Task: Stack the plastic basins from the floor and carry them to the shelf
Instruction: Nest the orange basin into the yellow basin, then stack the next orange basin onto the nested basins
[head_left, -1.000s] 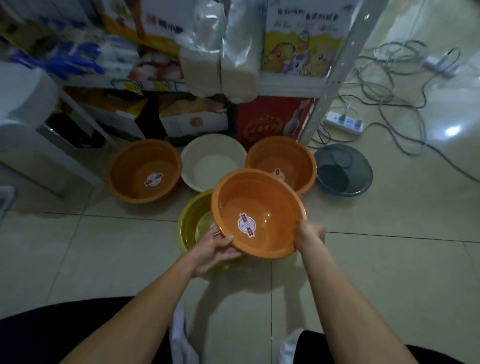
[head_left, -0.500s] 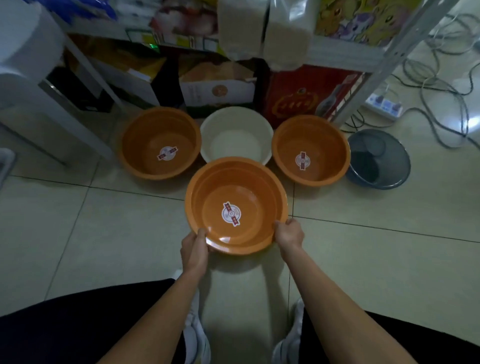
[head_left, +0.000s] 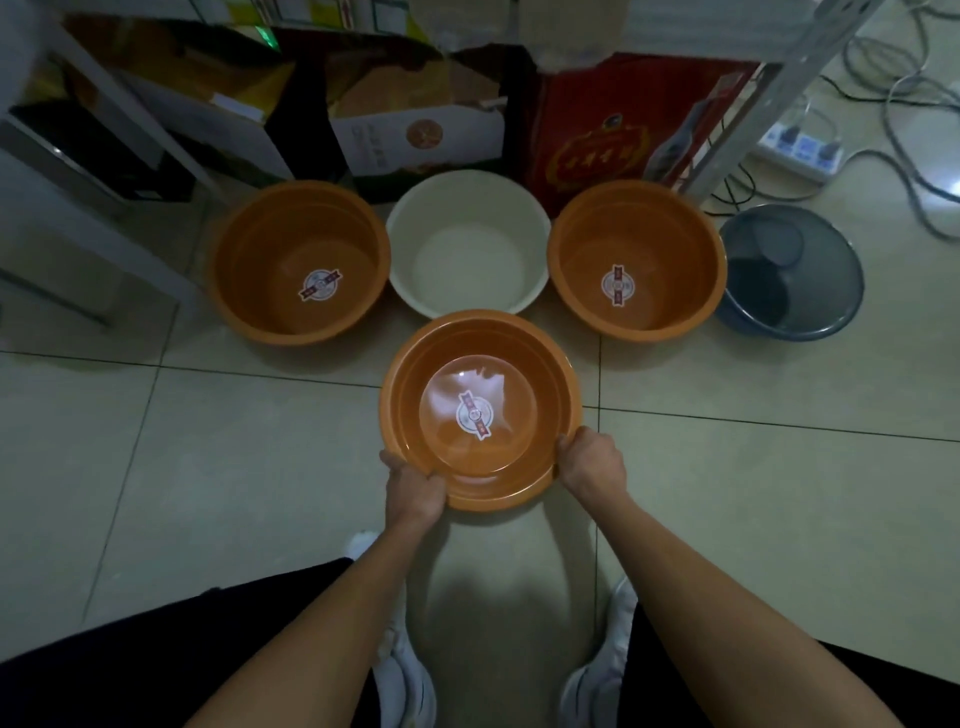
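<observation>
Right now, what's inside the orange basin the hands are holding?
Inside the held orange basin only a round sticker shows on the shiny bottom. Left hand and right hand grip its rim. Whatever lies underneath it is covered.

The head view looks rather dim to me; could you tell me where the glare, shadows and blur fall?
Head view: dim overall; glare patch on the held basin floor and on the tiles at far right; soft shadow on the floor below the basin; edges bend with wide-angle distortion; boxes at top slightly blurred.

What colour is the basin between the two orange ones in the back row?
Cream-white, plain, with no sticker inside: the middle basin, clearest in the head view.
</observation>
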